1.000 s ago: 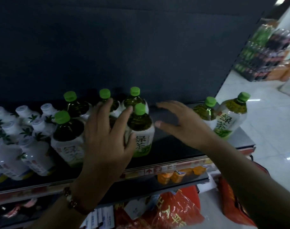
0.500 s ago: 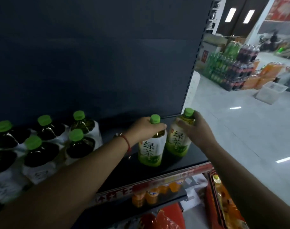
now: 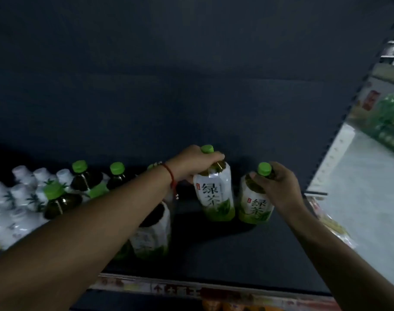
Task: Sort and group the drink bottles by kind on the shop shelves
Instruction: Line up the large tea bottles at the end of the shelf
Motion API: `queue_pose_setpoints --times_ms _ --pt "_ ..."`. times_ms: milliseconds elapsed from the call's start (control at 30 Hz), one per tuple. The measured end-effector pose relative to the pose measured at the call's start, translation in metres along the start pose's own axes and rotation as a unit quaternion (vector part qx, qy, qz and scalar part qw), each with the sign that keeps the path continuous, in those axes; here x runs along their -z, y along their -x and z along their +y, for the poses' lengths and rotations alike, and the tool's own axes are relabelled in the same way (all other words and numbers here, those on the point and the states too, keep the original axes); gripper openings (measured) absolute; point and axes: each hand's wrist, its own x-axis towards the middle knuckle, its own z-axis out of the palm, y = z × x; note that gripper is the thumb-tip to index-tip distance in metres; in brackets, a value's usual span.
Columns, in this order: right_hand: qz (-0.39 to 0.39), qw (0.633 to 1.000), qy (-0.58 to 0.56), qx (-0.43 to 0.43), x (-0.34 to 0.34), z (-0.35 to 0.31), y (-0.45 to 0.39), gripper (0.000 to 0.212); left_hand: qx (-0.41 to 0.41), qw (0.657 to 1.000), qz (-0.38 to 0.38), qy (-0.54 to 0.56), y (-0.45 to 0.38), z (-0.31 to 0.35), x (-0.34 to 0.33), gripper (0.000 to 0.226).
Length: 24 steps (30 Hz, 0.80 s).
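Note:
Two green tea bottles with green caps and white-green labels stand side by side on the dark shelf (image 3: 214, 254). My left hand (image 3: 196, 163) grips the neck of the left green tea bottle (image 3: 215, 196). My right hand (image 3: 275, 185) grips the neck and shoulder of the right green tea bottle (image 3: 254, 205). Further left a group of green tea bottles (image 3: 61, 198) stands together, partly hidden by my left forearm. Beyond them, at the far left, are white-capped bottles (image 3: 16, 194).
The shelf's dark back panel (image 3: 169, 75) rises behind the bottles. A price strip (image 3: 180, 288) runs along the shelf's front edge. To the right the shelf ends at a perforated upright (image 3: 333, 140), with the shop floor (image 3: 371, 187) and stacked drink packs (image 3: 389, 117) beyond.
Both hands went from the grouped bottles to the two bottles at the shelf's right end and gripped their necks. Those two bottles now stand nearer the group.

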Motion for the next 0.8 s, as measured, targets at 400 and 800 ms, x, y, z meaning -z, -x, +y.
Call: queue_pose_setpoints --times_ms 400,800 --pt "-0.107 0.988 -0.082 0.072 -0.137 -0.128 -0.058 0.015 -0.061 0.984 0.161 -0.043 -0.026 -0.063 0.213 0.036" --pt "-0.256 0.964 0.07 -0.003 -0.271 -0.137 -0.053 0.037 -0.02 0.995 0.013 -0.096 -0.066 -0.172 0.237 0.048"
